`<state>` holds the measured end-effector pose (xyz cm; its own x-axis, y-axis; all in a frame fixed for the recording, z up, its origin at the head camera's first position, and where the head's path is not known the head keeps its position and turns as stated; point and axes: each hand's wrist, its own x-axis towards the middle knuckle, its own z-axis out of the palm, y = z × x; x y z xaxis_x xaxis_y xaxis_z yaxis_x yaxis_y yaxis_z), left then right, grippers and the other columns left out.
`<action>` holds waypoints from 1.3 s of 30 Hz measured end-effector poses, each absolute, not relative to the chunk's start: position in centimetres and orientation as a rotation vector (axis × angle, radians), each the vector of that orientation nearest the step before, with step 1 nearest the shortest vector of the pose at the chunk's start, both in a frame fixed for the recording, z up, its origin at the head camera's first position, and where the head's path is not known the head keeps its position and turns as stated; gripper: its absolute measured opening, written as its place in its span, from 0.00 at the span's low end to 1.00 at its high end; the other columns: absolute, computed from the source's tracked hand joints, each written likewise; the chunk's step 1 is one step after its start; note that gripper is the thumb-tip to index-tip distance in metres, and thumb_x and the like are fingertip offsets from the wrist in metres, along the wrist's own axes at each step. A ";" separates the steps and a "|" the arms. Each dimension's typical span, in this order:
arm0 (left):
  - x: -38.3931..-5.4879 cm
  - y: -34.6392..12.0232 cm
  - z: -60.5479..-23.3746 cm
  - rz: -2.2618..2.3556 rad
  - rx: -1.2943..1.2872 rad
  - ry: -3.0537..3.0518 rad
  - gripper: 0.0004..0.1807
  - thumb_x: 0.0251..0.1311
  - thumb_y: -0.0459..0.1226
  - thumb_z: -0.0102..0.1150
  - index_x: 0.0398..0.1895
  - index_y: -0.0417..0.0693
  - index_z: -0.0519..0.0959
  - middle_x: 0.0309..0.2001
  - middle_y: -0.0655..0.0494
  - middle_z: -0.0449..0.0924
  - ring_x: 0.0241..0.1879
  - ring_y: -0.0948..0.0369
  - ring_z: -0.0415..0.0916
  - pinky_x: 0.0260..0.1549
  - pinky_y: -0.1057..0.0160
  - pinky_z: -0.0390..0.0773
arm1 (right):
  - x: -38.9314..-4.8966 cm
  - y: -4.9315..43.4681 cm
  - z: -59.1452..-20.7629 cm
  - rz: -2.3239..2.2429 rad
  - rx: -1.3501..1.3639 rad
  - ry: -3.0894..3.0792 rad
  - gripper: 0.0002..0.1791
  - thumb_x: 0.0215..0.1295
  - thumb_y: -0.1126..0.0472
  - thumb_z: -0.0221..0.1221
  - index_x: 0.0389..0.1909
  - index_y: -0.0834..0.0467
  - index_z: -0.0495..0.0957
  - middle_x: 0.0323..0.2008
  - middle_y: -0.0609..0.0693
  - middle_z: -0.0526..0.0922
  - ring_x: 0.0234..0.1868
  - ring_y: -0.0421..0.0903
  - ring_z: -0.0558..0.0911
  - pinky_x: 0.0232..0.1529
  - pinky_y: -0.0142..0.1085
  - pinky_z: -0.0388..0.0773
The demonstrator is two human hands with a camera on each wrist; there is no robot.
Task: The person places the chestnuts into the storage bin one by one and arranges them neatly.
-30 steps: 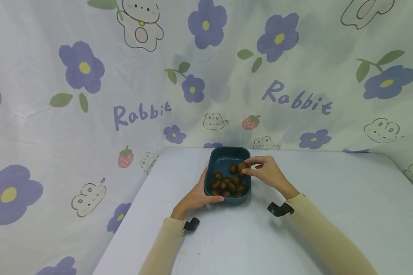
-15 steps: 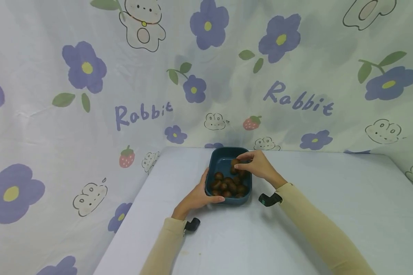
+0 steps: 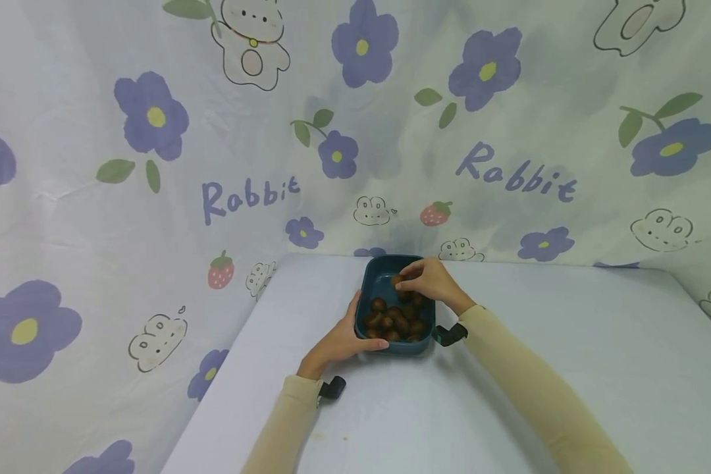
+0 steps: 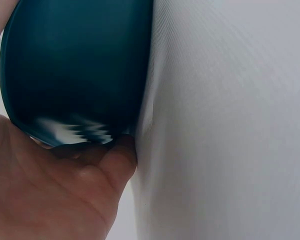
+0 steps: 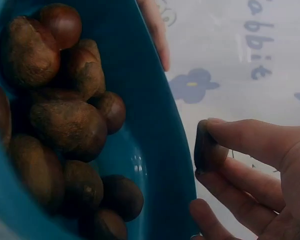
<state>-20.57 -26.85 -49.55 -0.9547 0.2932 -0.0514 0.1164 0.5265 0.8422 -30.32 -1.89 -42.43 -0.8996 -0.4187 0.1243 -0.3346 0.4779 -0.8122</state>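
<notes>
A deep blue-green rectangular box [image 3: 411,348] stands on the white table with several brown chestnuts [image 5: 70,125] piled toward its near end. My left hand [image 3: 340,339] grips the box at its near left corner, thumb along the near wall; the left wrist view has its fingers against the side [image 4: 75,60] close to the tabletop. Over the far right part of the box, my right hand [image 3: 434,282] pinches one chestnut [image 5: 210,150] between thumb and fingers. In the right wrist view that chestnut appears just outside the rim, above the piled ones.
The white tabletop [image 3: 545,329] reaches out on both sides of the box. Behind it and to the left hangs a white cloth [image 3: 391,131] printed with purple flowers and rabbits. A black wrist camera [image 3: 450,334] sits on the right forearm, another [image 3: 333,388] on the left.
My right hand has moved left with the pinched chestnut, from the right rim to over the inside of the box. The left hand keeps its grip on the corner.
</notes>
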 end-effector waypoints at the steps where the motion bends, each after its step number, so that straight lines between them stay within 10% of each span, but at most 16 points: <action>1: -20.6 -26.8 -49.5 1.402 0.346 2.576 0.78 0.46 0.67 0.76 0.85 0.60 0.27 0.85 0.49 0.44 0.82 0.44 0.51 0.76 0.33 0.56 | -30.4 -2.1 -42.4 -1.400 -0.662 2.623 0.17 0.58 0.57 0.75 0.45 0.62 0.89 0.44 0.58 0.91 0.44 0.50 0.88 0.49 0.45 0.85; 39: -20.3 -26.9 -49.4 1.374 0.309 2.608 0.79 0.43 0.69 0.76 0.85 0.59 0.29 0.85 0.46 0.45 0.82 0.44 0.51 0.76 0.34 0.58 | -31.5 -4.6 -43.3 -0.775 -0.673 2.790 0.13 0.50 0.56 0.79 0.37 0.55 0.92 0.45 0.52 0.91 0.51 0.55 0.87 0.55 0.51 0.84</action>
<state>-20.27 -26.87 -49.45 -0.9626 0.2641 -0.0601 0.0998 0.5521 0.8278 -31.51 -4.57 -43.30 -0.8839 -0.4659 -0.0406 -0.3782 0.7631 -0.5241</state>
